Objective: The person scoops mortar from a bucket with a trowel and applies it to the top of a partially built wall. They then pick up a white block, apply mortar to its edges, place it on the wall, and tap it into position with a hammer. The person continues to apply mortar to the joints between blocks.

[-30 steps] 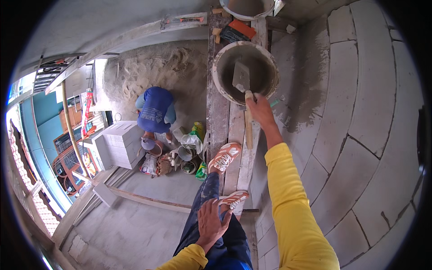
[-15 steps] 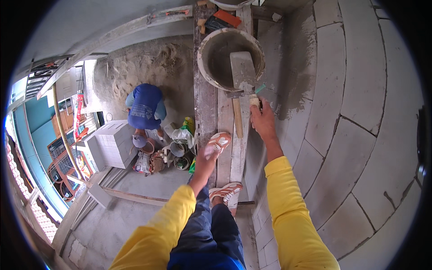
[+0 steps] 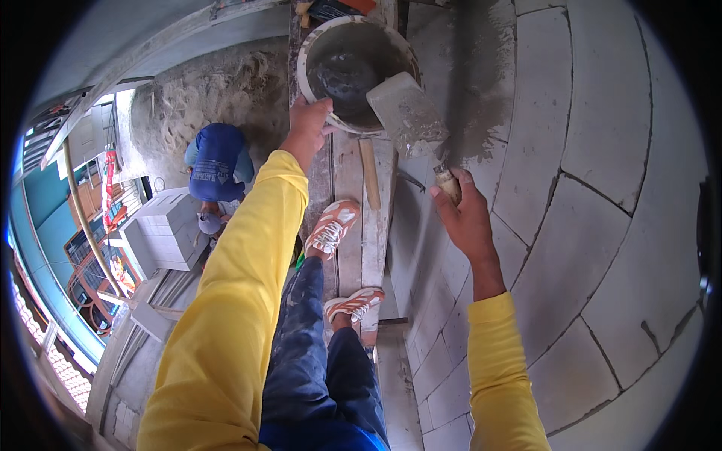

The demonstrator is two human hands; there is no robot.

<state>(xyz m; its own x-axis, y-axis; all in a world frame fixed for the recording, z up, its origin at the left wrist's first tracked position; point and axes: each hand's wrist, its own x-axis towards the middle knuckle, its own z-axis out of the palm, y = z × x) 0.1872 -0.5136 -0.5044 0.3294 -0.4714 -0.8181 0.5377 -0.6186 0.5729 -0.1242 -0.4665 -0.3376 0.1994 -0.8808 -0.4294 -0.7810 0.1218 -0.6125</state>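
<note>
My left hand is closed on the near-left rim of a round mortar bucket, which sits on the plank walkway and holds wet grey mortar. My right hand grips the wooden handle of a trowel. The mortar-smeared steel blade extends up and left over the bucket's right edge. A loose wooden tool handle lies on the boards below the bucket, its far end hidden. My feet in orange-and-white shoes stand on the planks.
A block wall with smeared mortar rises on my right. On the lower floor at left, a person in blue bends beside stacked white blocks. Dark and orange tools lie beyond the bucket. A long beam spans the upper left.
My left hand has moved from my leg up to the bucket rim. My right hand has lifted the trowel out of the bucket and swung it to the right.
</note>
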